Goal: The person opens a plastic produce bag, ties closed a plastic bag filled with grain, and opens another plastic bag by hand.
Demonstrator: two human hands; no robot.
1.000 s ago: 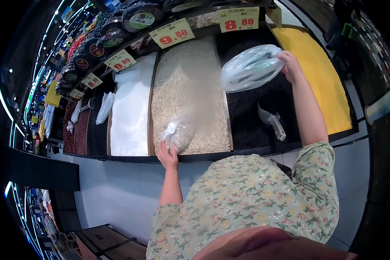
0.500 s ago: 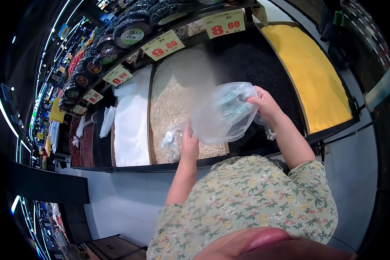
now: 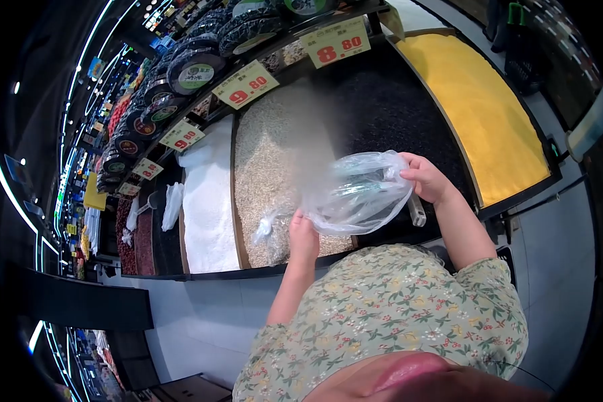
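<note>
Shop grain bins (image 3: 275, 161), both hands gripping clear, crumpled plastic bag (image 3: 358, 194)

1. Location type: grocery shop, bulk dry-goods section.
2. Evidence: open bins of loose grain (image 3: 268, 167), black grain (image 3: 388, 107) and yellow meal (image 3: 479, 107) stand side by side.
3. Evidence: yellow price tags (image 3: 246, 84) reading 9.80 and 8.80 stand above the bins.
4. Evidence: lit aisles of shelved goods (image 3: 80, 167) extend at left.

scoop (image 3: 417, 213) mostly hidden behind plastic bag (image 3: 358, 194), only handle end shows. Patch of grain bin (image 3: 268, 167) above bag is blurred. Small print on price tags (image 3: 246, 84) unreadable. Left hand (image 3: 304, 236) fingertips hidden by bag.
</note>
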